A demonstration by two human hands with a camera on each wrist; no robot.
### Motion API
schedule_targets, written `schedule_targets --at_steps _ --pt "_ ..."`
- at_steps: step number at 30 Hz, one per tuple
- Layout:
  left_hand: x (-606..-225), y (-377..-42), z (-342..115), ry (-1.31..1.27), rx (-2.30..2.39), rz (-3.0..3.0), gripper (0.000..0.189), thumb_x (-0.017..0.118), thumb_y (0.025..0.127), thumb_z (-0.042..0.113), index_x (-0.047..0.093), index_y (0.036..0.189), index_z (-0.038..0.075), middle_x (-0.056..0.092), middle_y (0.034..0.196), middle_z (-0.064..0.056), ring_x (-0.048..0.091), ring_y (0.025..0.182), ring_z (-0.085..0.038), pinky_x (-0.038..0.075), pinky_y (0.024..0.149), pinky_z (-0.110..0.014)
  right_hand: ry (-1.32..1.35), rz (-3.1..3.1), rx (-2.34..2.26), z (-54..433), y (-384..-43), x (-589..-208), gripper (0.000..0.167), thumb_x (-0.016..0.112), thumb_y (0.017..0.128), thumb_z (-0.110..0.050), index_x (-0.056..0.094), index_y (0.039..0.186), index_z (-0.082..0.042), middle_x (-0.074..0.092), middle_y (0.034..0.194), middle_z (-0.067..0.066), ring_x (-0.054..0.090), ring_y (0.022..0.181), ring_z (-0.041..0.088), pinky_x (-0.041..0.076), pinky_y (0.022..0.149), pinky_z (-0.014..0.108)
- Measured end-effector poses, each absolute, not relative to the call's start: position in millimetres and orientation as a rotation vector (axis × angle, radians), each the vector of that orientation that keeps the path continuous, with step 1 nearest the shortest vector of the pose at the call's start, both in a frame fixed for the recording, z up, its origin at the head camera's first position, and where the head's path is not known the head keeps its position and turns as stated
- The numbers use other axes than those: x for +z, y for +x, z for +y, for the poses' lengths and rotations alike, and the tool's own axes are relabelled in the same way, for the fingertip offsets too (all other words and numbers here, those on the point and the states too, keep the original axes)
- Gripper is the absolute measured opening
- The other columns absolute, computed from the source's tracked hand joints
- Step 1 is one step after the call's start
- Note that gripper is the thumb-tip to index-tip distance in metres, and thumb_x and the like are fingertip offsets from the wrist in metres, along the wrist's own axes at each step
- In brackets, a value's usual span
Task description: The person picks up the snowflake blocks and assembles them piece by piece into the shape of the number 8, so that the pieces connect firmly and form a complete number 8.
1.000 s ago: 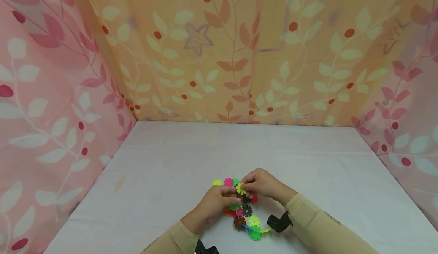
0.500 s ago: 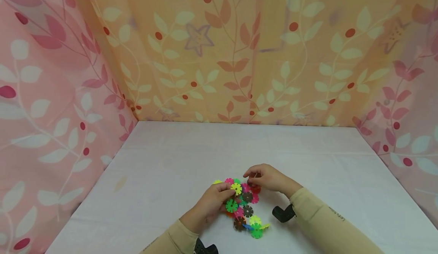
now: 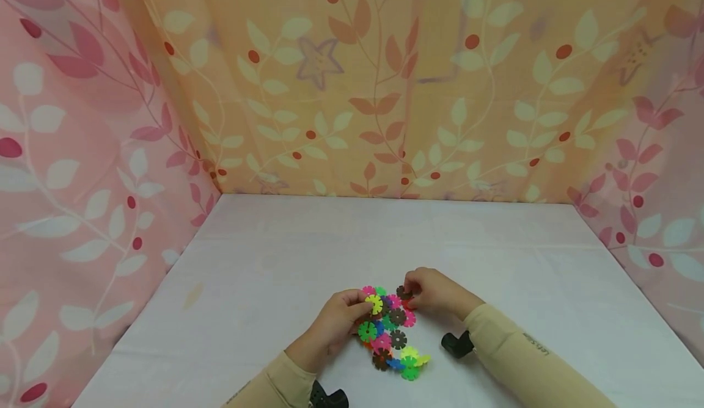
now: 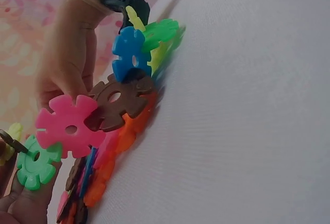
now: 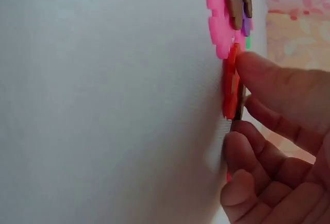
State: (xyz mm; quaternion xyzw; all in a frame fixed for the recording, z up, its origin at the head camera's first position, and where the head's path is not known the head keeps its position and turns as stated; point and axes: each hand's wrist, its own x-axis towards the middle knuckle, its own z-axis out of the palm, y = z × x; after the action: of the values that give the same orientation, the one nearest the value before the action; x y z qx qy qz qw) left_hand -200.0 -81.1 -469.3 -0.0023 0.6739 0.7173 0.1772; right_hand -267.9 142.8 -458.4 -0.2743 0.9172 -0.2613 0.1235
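Observation:
Joined plastic snowflake discs in pink, green, brown, blue and yellow form a cluster near the table's front middle in the head view. My left hand pinches a yellow disc at its left side; a green disc sits just below. On the other side, my right hand holds a red disc, its thumb against the upper part in the right wrist view. A brown disc shows at the right fingertips. The left wrist view has a pink disc and a larger brown disc up close.
The cluster's near end has a blue disc and a bright green disc. Black wrist mounts hang below both sleeves. A white cloth covers the table, with patterned curtains around it.
My left hand has moved slightly left with the yellow disc. My right hand has let go of that disc, drawn away to the right and taken hold of the red disc.

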Motion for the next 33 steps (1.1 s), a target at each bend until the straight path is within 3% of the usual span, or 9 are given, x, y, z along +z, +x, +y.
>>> schedule_targets --at_steps 5,12,19,24,27,33 --pt "-469.0 -199.9 -82.2 -0.01 2.011 1.905 0.021 0.06 0.089 0.023 0.059 0.08 0.004 0.065 0.083 -0.003 0.063 0.076 -0.014 0.042 0.052 -0.019 -0.748 2.65 -0.812 138.4 -264.8 -453.8 0.024 0.075 0.072 -0.009 0.052 0.078 -0.012 0.051 0.071 -0.001 0.046 0.069 0.015 0.041 0.059 0.028" --pt "-468.5 -199.1 -82.4 0.008 2.074 1.841 0.017 0.061 0.088 0.014 0.06 0.088 -0.003 0.066 0.088 -0.006 0.065 0.081 -0.017 0.053 0.072 -0.03 -0.704 2.626 -0.842 134.6 -262.7 -454.0 0.027 0.075 0.073 -0.009 0.05 0.084 -0.011 0.051 0.068 -0.001 0.047 0.064 0.014 0.041 0.057 0.028" --pt "-468.0 -198.9 -81.6 0.016 2.08 1.841 0.017 0.059 0.089 0.014 0.059 0.089 -0.004 0.065 0.088 -0.005 0.064 0.08 -0.016 0.054 0.072 -0.031 -0.698 2.571 -0.859 136.0 -262.3 -455.2 0.021 0.071 0.075 -0.005 0.054 0.086 -0.011 0.051 0.068 0.0 0.048 0.064 0.015 0.042 0.058 0.029" --pt "-466.4 -198.1 -80.9 0.021 2.082 1.827 0.017 0.059 0.089 0.013 0.059 0.087 -0.004 0.065 0.087 -0.006 0.065 0.082 -0.019 0.053 0.073 -0.032 -0.666 2.525 -0.892 138.9 -260.9 -447.3 0.013 0.069 0.076 -0.003 0.06 0.074 -0.013 0.054 0.069 -0.001 0.049 0.064 0.015 0.043 0.057 0.029" --pt "-466.1 -197.9 -80.6 0.023 2.077 1.826 0.019 0.059 0.089 0.015 0.06 0.087 -0.004 0.065 0.088 -0.006 0.066 0.083 -0.02 0.053 0.074 -0.032 -0.706 2.509 -0.956 139.4 -259.2 -439.8 0.013 0.07 0.078 -0.007 0.062 0.069 -0.014 0.055 0.072 -0.002 0.049 0.067 0.015 0.045 0.058 0.029" --pt "-465.8 -198.4 -80.5 0.033 2.062 1.828 0.024 0.059 0.089 0.02 0.061 0.086 -0.003 0.067 0.09 -0.009 0.066 0.085 -0.023 0.053 0.075 -0.034 -0.842 2.483 -1.082 135.1 -255.3 -428.7 0.006 0.07 0.081 -0.021 0.07 0.076 -0.017 0.061 0.08 -0.006 0.055 0.072 0.015 0.049 0.063 0.026"
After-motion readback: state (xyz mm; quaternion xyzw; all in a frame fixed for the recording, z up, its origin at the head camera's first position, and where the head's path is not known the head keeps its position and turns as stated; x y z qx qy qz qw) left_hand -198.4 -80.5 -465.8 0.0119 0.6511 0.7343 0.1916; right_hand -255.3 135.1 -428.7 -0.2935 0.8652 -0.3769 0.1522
